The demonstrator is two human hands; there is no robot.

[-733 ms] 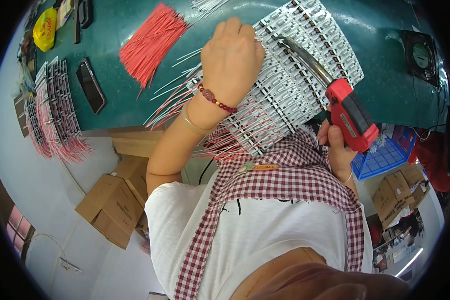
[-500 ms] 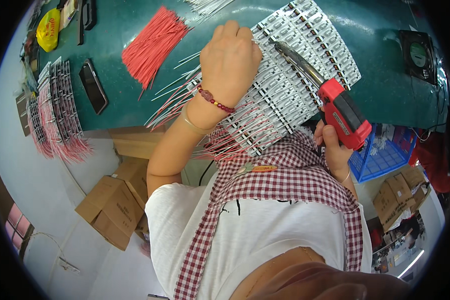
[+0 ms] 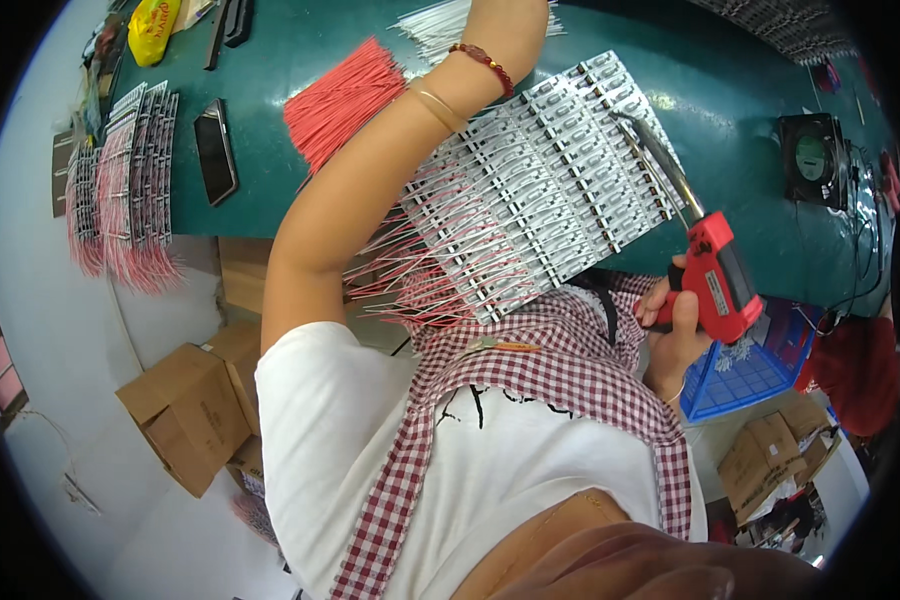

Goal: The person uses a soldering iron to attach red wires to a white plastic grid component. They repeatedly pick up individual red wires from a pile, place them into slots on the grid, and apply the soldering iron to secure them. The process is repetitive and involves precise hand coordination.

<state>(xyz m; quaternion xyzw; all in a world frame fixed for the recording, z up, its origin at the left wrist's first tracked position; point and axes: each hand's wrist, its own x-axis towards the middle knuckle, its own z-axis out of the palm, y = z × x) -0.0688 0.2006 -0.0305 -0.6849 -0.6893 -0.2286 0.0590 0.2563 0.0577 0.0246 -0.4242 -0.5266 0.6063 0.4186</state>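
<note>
At the far edge of the view, my left hand reaches over the bench beside a bundle of white wires. Its fingers are cut off by the frame, so what they do is hidden. My right hand grips a red and black soldering gun, whose metal tip points up and left over a panel of small silver-grey boards. Red and white wires stick out from the panel's near left part. My left forearm passes over a bundle of red wires.
On the left lie a phone, a stack of wired panels and a yellow bag. A black device with a round window sits at right. A blue crate and cardboard boxes stand below the green bench.
My left hand has moved from above the panel to the far side, by the white wires. The soldering gun sits lower in the picture, near the panel's right edge. The whole view has shifted.
</note>
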